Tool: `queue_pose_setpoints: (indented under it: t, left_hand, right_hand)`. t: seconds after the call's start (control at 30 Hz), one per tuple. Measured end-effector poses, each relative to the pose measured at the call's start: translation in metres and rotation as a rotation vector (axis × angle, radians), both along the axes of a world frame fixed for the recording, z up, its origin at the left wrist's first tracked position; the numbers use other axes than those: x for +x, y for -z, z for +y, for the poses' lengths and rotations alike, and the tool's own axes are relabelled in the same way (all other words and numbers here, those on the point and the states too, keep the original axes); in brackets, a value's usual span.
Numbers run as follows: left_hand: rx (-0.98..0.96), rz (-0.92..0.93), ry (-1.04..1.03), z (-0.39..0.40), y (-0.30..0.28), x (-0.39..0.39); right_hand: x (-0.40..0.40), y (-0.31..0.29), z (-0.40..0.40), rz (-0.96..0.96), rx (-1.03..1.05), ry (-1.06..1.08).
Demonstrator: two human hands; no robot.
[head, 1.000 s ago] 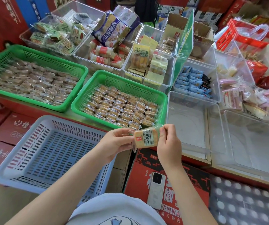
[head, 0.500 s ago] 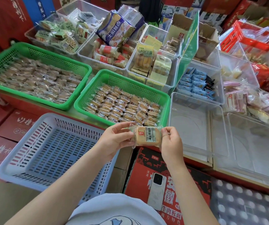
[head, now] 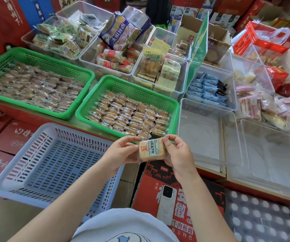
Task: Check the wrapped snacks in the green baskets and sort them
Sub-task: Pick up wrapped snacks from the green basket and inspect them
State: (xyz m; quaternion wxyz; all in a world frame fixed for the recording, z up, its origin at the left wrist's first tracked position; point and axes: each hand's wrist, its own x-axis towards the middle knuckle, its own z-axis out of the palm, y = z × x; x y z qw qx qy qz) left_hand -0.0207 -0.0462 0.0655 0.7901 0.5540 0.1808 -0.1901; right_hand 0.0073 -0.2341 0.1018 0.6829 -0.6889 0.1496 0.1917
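A wrapped snack [head: 151,150] with a white label facing me is held between both hands, in front of the near rim of the right green basket [head: 174,103]. My left hand [head: 121,152] pinches its left end and my right hand [head: 177,154] pinches its right end. The right green basket holds several rows of wrapped snacks [head: 128,116]. The left green basket [head: 41,55] is filled with several more wrapped snacks [head: 34,86]. An empty pale blue basket [head: 41,165] sits at the lower left, under my left forearm.
Two empty clear bins [head: 209,135] [head: 271,154] stand to the right. Clear bins of other packaged snacks [head: 116,60] fill the back. A white phone [head: 167,205] lies on a red carton [head: 151,186] below my hands. Red boxes surround the display.
The snack has been turned in my hands so its label faces up toward me; both hands stay at its ends in nearly the same place.
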Motion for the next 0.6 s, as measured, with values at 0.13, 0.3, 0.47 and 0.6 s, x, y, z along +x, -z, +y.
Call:
queue_pose_setpoints:
  t: [0.13,0.3,0.47,0.6]
  left_hand:
    - [0.292,-0.259,0.188,-0.003,-0.001,0.000]
    - [0.553,-0.444,0.218,-0.012,0.001,0.003]
    - [0.408,-0.262,0.083,-0.013,-0.001,0.012]
    - [0.273,-0.151,0.051,-0.019,-0.002,0.024]
  right_hand:
    - [0.005,0.004,-0.003,0.029,-0.026,0.047]
    - [0.012,0.009,-0.014,0.187,0.202,0.115]
    - [0.017,0.010,-0.020,0.084,-0.079,-0.026]
    - [0.023,0.017,-0.025,-0.004,-0.100,-0.227]
